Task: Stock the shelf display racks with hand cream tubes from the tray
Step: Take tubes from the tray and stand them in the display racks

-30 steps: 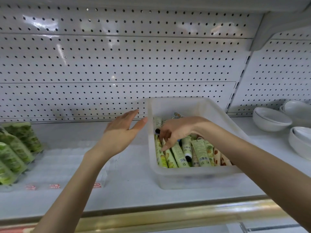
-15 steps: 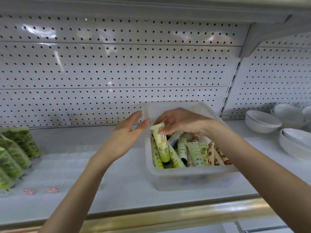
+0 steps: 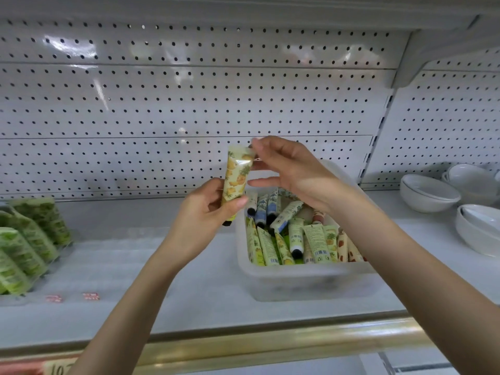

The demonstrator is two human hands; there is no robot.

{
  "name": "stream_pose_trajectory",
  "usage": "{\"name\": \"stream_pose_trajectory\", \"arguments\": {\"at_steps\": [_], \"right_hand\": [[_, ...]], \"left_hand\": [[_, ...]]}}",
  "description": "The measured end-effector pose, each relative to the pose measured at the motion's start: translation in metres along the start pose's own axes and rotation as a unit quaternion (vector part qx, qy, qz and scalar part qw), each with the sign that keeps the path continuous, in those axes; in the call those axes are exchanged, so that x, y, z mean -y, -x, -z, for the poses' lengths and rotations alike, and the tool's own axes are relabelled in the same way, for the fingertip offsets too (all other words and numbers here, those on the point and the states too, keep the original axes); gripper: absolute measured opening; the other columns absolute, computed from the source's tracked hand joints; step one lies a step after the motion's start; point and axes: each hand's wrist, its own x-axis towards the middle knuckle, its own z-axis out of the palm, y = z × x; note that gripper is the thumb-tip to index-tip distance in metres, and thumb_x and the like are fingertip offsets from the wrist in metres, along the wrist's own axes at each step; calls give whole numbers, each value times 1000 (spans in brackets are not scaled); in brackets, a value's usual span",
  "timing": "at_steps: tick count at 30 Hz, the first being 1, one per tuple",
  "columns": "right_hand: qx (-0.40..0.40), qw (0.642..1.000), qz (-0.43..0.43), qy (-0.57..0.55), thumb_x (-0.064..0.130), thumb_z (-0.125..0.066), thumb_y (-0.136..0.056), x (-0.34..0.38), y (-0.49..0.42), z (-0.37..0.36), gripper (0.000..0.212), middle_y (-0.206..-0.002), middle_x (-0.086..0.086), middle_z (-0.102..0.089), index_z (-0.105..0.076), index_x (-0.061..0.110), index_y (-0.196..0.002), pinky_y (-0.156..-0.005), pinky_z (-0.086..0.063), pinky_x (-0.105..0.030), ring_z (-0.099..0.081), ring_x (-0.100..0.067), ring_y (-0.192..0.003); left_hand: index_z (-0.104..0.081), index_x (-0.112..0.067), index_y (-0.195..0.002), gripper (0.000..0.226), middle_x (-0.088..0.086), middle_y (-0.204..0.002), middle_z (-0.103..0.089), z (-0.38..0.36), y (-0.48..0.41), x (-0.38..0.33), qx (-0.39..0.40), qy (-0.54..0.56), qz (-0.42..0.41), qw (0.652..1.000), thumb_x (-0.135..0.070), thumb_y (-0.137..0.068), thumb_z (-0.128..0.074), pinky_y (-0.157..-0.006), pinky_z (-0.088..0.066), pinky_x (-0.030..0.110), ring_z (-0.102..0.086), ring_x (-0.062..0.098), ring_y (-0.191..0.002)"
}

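**Pineapple tube held in both hands above the tray**

A white pegboard back panel rises behind the shelf, which has a brass-coloured rail along its front edge. At the left, green packets lean in rows beside a clear plastic rack too blurred to make out. Red price tags sit in front of them. Stacked white bowls stand at the right, well apart from the tray.

The left grip curls round the lower half of a hand cream tube, which is held nearly upright with its dark cap down, just left of the tray's far corner. The right grip pinches the tube's flat crimped top between thumb and forefinger, with its other fingers loosely spread.

The tube is glossy and pale yellow, printed with pineapples. The tray is frosted, translucent plastic with rounded corners. In it lie more tubes, jumbled together, in green, blue and red prints.
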Motion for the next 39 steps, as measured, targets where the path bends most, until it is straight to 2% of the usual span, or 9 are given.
{"name": "stream_pose_trajectory", "arguments": {"at_steps": [3,8,13,17,21,24,28,35,39], "right_hand": [[17,992,-107,68,39,-41,-96,-16,-3,6,37,-109,-5,-63,-57,8,-107,-86,-55,-30,-63,-18,-104],[119,924,-256,257,28,-53,-95,-52,2,7,37,-125,-5,-55,-49,7,-125,-88,-53,-25,-58,-15,-109],[155,878,-257,372,22,-60,-91,-59,0,1,34,-79,0,-60,-52,1,-115,-67,-50,-20,-58,-12,-65],[131,893,-266,338,21,-71,-82,-65,-2,2,47,-104,-5,-65,-50,10,-123,-89,-52,-31,-64,-19,-90],[89,922,-271,261,13,-73,-80,-64,-2,4,47,-100,-4,-64,-53,13,-122,-75,-55,-23,-65,-16,-86],[97,930,-302,186,5,-72,-79,-65,0,1,51,-91,0,-65,-51,7,-125,-79,-56,-27,-66,-18,-89],[105,921,-331,178,-2,-71,-78,-66,5,-5,58,-115,-12,-55,-44,4,-128,-77,-56,-24,-62,-20,-97],[134,916,-352,136,4,-64,-84,-49,18,-2,28,-92,-7,-56,-48,4,-107,-77,-57,-27,-60,-13,-80],[138,920,-322,177,10,-67,-82,-45,30,-5,37,-98,-11,-53,-49,-6,-111,-80,-56,-25,-59,-17,-87]], "left_hand": [[-62,-10,-101,17,0,-91,-71,9,6,8,-22,13,26,999,-16,-85,-64,-63,-50,12,-66,10,-83],[-63,-11,-98,14,2,-92,-71,23,15,20,-44,3,48,998,-19,-85,-64,-63,-50,13,-65,8,-79],[-63,-13,-100,15,6,-95,-71,29,19,29,-56,0,64,996,-20,-86,-63,-64,-51,18,-64,19,-79],[-63,-15,-98,12,4,-95,-71,29,22,33,-51,15,72,996,-19,-86,-63,-62,-49,13,-61,5,-68],[-63,-14,-98,14,5,-96,-71,29,21,39,-43,20,81,996,-21,-86,-63,-64,-51,15,-62,11,-74],[-62,-13,-98,14,6,-95,-71,28,20,41,-30,20,78,996,-21,-86,-63,-62,-50,13,-62,8,-71],[-62,-12,-95,13,7,-93,-71,29,16,42,-19,23,71,997,-21,-86,-64,-59,-48,12,-59,4,-64],[-62,-10,-98,15,5,-97,-71,36,16,45,25,49,61,997,-20,-86,-62,-63,-51,14,-64,6,-76],[-63,-20,-96,18,3,-99,-71,37,20,43,54,84,60,993,-30,-80,-61,-71,-55,20,-66,4,-82]]}}
